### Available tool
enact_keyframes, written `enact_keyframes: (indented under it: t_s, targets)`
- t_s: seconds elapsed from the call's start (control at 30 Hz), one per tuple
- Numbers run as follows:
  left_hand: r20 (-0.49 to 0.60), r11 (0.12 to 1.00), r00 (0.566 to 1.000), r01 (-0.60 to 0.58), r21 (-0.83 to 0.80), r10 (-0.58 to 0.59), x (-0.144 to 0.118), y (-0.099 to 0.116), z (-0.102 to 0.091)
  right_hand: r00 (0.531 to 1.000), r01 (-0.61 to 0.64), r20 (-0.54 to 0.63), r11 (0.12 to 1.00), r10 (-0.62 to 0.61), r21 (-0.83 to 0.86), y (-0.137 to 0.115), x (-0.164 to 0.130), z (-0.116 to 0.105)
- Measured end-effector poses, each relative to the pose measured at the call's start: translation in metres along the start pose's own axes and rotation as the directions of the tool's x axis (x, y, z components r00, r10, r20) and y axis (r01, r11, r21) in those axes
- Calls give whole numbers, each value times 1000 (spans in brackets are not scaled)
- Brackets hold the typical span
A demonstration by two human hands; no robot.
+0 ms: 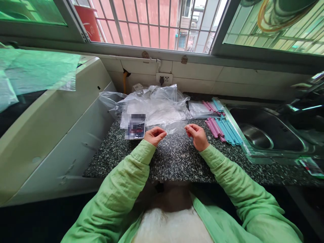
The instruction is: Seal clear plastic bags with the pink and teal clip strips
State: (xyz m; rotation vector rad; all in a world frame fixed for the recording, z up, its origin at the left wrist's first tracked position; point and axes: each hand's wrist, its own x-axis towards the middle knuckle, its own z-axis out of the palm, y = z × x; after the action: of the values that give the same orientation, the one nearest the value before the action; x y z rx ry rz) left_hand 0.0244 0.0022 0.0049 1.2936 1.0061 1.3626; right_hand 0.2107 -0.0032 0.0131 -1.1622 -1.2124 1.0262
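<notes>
A small clear plastic bag [175, 128] is stretched between my two hands just above the speckled countertop [177, 158]. My left hand [155, 135] pinches its left end with thumb and fingers. At the other end, my right hand [197, 135] has its fingertips closed on the bag's edge. Behind them lies a crumpled pile of clear plastic bags [157, 104]. Pink strips [215, 129] and blue strips [228, 131] are bundled to the right of my right hand. A phone [136, 127], partly blurred out, rests by my left hand.
More flat clear bags [199, 109] with pink and blue strips on them lie at the back right. A metal sink [278, 128] borders the counter on the right. A white appliance [73, 135] stands at the left. A wall socket [164, 78] sits below the barred window.
</notes>
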Motion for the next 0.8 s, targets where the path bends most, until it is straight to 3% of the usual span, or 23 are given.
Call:
enact_keyframes:
  t_s: [0.23, 0.8]
  targets:
    - [-72, 997, 996, 53, -50, -57, 2, 3, -4, 989, -34, 143, 995, 48, -99, -3, -5, 6]
    - [-23, 993, 999, -45, -109, 43, 0, 0, 3, 983, -159, 86, 986, 162, -47, 1, -6, 13]
